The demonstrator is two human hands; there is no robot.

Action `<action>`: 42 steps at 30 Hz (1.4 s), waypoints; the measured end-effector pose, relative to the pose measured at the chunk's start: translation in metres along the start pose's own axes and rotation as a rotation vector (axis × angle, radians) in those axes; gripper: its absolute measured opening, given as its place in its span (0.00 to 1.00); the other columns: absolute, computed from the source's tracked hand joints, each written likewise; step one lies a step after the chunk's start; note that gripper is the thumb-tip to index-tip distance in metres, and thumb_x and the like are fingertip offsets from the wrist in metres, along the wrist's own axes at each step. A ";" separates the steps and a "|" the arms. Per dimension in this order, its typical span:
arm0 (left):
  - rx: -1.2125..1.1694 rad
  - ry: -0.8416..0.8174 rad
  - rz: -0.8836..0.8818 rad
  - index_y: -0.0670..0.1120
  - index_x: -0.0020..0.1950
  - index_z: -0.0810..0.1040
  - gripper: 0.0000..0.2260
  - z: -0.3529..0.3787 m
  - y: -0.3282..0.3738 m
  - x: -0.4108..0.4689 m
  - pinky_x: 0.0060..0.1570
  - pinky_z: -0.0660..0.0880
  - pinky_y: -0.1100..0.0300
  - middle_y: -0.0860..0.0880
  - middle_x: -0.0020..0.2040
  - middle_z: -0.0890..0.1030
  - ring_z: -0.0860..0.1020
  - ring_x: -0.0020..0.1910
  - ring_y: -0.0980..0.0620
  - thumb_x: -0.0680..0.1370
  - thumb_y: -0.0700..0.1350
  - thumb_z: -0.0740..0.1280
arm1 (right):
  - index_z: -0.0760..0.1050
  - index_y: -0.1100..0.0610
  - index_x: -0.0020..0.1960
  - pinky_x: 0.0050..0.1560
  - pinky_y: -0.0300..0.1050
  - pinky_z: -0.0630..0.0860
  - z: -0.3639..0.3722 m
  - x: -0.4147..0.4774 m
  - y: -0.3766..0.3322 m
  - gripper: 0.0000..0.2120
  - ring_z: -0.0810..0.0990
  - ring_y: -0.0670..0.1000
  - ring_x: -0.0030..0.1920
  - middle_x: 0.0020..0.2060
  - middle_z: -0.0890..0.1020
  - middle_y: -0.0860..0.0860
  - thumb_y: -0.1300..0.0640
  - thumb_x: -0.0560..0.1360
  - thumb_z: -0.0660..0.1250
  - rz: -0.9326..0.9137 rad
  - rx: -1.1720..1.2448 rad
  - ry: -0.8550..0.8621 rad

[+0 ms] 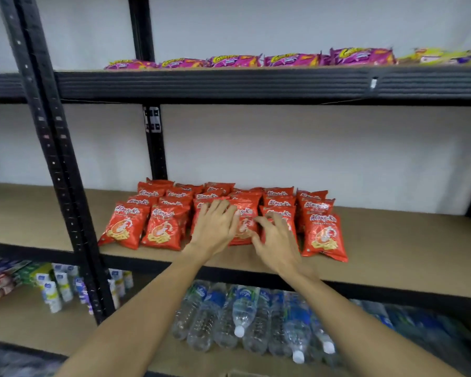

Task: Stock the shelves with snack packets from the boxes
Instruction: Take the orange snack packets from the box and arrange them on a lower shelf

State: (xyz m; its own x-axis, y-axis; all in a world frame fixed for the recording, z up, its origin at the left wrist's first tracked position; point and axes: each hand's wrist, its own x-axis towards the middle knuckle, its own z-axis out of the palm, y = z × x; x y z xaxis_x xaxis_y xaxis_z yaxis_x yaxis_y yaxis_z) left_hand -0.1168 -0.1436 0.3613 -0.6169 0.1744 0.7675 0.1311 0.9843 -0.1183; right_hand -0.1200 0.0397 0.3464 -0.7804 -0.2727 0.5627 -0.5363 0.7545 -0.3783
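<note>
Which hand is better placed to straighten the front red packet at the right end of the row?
The right hand: it is just left of that packet, while the left hand lies flat further left, on other packets.

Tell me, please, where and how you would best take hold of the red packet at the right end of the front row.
Probably by its right side edge, coming from the front right. The red packet leans back on those behind it, with bare shelf to its right, so that edge is free. A pinch with the right hand looks easiest.
</note>
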 end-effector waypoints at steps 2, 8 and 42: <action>-0.008 0.000 0.065 0.45 0.47 0.80 0.16 0.002 0.034 0.010 0.47 0.71 0.49 0.47 0.47 0.82 0.76 0.47 0.47 0.82 0.49 0.55 | 0.74 0.52 0.68 0.61 0.54 0.74 -0.020 -0.012 0.024 0.18 0.73 0.54 0.64 0.67 0.72 0.52 0.50 0.80 0.63 0.032 -0.029 0.028; -0.168 -0.005 0.193 0.46 0.43 0.79 0.16 -0.001 0.141 0.038 0.44 0.72 0.51 0.48 0.42 0.81 0.77 0.44 0.48 0.82 0.49 0.55 | 0.77 0.51 0.63 0.58 0.55 0.75 -0.082 -0.056 0.094 0.15 0.76 0.55 0.58 0.61 0.75 0.51 0.51 0.78 0.63 0.125 -0.044 0.128; -0.775 -1.017 0.566 0.45 0.59 0.77 0.22 0.139 0.641 -0.110 0.55 0.75 0.48 0.40 0.59 0.81 0.78 0.57 0.39 0.84 0.56 0.48 | 0.76 0.51 0.65 0.61 0.50 0.75 -0.208 -0.445 0.406 0.16 0.75 0.50 0.59 0.58 0.77 0.47 0.47 0.81 0.62 1.061 -0.090 0.193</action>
State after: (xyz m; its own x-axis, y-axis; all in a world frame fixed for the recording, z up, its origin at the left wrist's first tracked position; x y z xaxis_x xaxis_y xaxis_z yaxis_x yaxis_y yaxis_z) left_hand -0.0731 0.4720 0.1136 -0.5787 0.8101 -0.0943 0.7327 0.5672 0.3762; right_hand 0.0765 0.5915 0.0955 -0.7651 0.6377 0.0894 0.4145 0.5940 -0.6894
